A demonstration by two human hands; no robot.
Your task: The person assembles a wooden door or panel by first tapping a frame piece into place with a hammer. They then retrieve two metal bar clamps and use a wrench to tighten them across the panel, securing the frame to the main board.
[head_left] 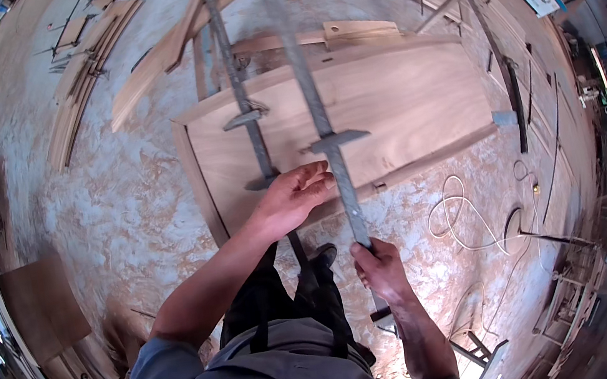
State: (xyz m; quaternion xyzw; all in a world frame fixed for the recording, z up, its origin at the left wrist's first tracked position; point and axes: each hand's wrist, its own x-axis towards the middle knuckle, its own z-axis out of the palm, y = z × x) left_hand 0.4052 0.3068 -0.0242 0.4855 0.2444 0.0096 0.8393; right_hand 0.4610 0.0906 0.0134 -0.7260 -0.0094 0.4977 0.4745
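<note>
- The person's right hand (382,270) grips the lower part of the right bar clamp (347,195), its fingers closed around the metal bar.
- The left hand (293,200) is between the two bars, fingers loosely curled and partly open; whether the fingertips touch the right bar cannot be told.
- The left bar clamp (258,145) passes behind the left hand, which hides a stretch of it.
- Both clamps extend over a framed wooden panel (406,93) and are cut off at the top; contact with the panel is unclear.
- The right bar's upper part is blurred.
- Wooden planks (82,77) lie on the mottled floor (118,192), upper left.
</note>
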